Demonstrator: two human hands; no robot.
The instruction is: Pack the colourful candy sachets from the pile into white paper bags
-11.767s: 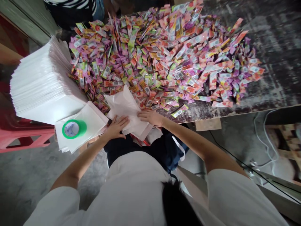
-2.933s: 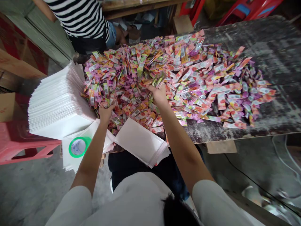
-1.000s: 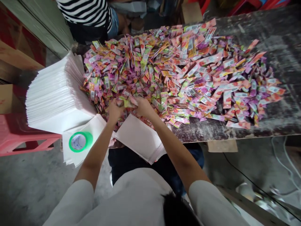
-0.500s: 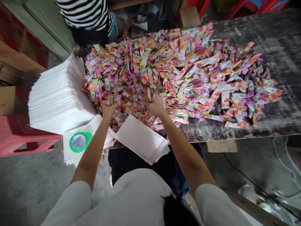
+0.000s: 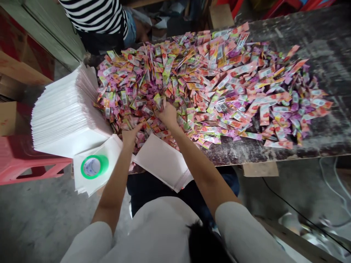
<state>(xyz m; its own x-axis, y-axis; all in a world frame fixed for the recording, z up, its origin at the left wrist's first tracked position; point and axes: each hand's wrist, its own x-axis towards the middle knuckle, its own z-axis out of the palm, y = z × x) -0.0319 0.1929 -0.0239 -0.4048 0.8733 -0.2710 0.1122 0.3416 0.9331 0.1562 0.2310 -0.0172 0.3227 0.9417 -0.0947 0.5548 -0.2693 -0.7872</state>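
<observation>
Closest in, between the two forearms, a white shirt front (image 5: 153,226) and dark trousers (image 5: 145,186). Just short of both hands, a single white envelope (image 5: 161,159), lying flat and askew, one corner overhanging the near edge of the table (image 5: 326,120). Immediately beyond, the left hand (image 5: 129,137), low over the near left part of a heap of small sachets (image 5: 219,84), thumb stretched toward the right; fingers blurred among the wrappers, so impossible to tell whether gripping some or merely touching. A little farther in, the right hand (image 5: 169,116), closed on a few sachets, with a yellow-green end poking up past the fingers. Out to the left of the left forearm, a green roll of tape (image 5: 91,167) resting on some loose envelopes (image 5: 112,145); behind those, a tall stack of white envelopes (image 5: 65,117), and farther left, a red plastic stool (image 5: 22,155). Around and beyond both hands, pink, orange, purple and green wrappers, spread well to the right over dark, scuffed wood. Across the table, ahead of the left hand, another person in a striped top (image 5: 95,16); beyond the right hand, a small cardboard box (image 5: 221,16).
</observation>
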